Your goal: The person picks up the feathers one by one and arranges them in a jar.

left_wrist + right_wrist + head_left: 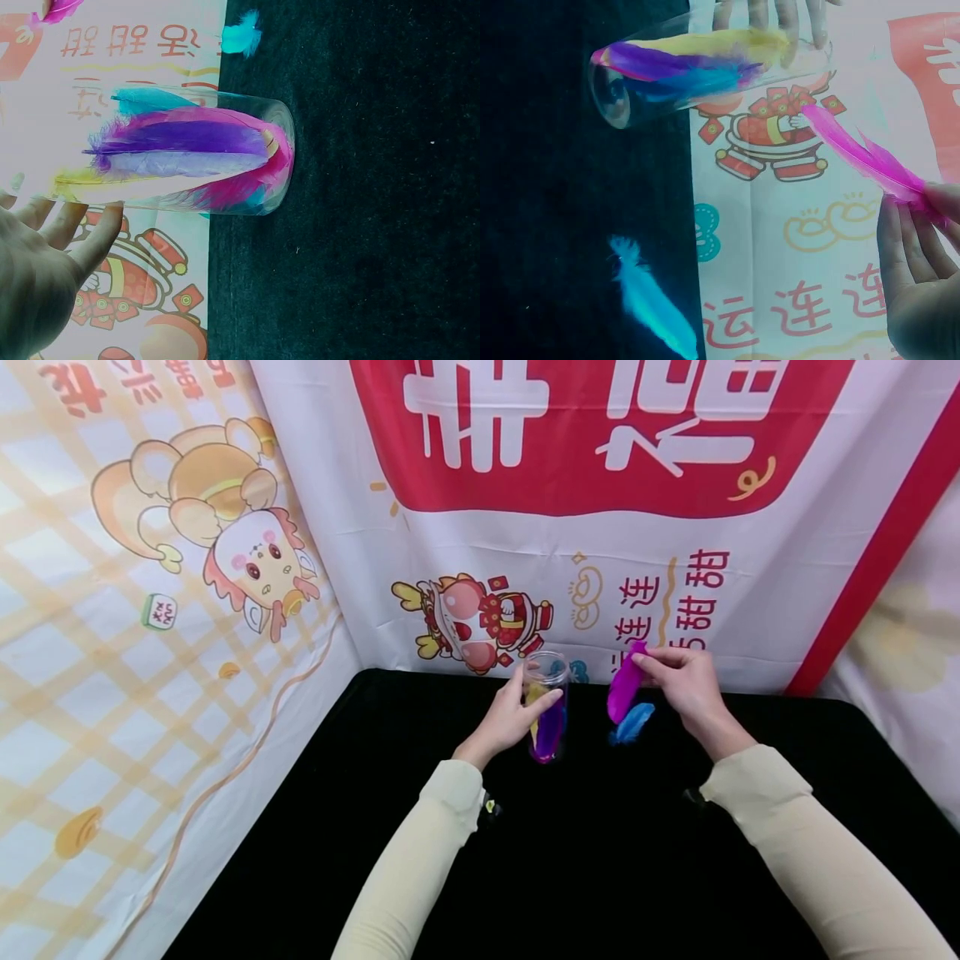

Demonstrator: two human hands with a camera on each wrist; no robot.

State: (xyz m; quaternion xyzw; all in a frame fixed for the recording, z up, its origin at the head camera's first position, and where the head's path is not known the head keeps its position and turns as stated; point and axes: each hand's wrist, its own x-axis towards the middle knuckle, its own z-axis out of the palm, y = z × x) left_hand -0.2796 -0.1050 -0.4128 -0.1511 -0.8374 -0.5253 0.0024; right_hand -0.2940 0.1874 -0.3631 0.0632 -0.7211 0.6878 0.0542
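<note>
My left hand (507,714) grips a clear jar (547,670) near its open mouth. Purple, yellow, pink and blue feathers (187,146) fill much of the jar, seen through its wall in both wrist views. To the right, my right hand (686,681) pinches a magenta feather (626,687) by one end between thumb and fingertips. In the right wrist view that magenta feather (866,157) points toward the jar without touching it. A loose blue feather (633,723) lies on the black tabletop, just below the magenta one in the head view.
The black table (570,860) spreads out in front of me. Behind its far edge hangs a white cloth backdrop (345,552) with red lettering and cartoon prints. Another patterned cloth (150,693) stands along the left side.
</note>
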